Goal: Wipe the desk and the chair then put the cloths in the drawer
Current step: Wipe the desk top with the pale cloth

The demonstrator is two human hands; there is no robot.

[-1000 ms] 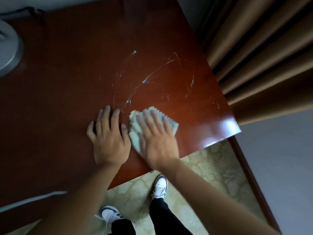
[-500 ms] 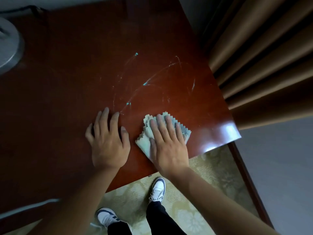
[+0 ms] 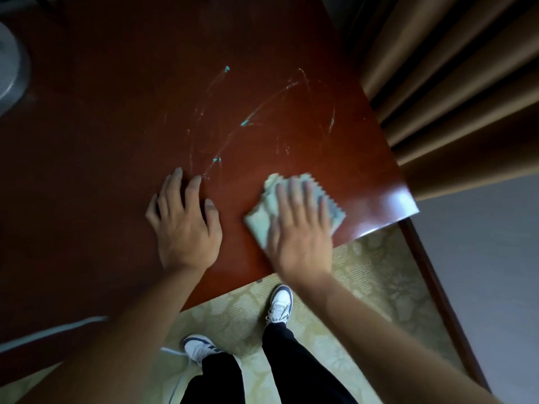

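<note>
Right hand: your right hand (image 3: 300,228) lies flat, fingers straight, pressing the cloth (image 3: 262,217) onto the desk (image 3: 116,126) near its near right corner.
Left hand: your left hand (image 3: 186,225) rests spread and empty on the wood just left of it.
Marks: teal smears (image 3: 244,122) lie farther in; sweep there, overlapping strokes.
Pressure: keep the palm even.
</note>
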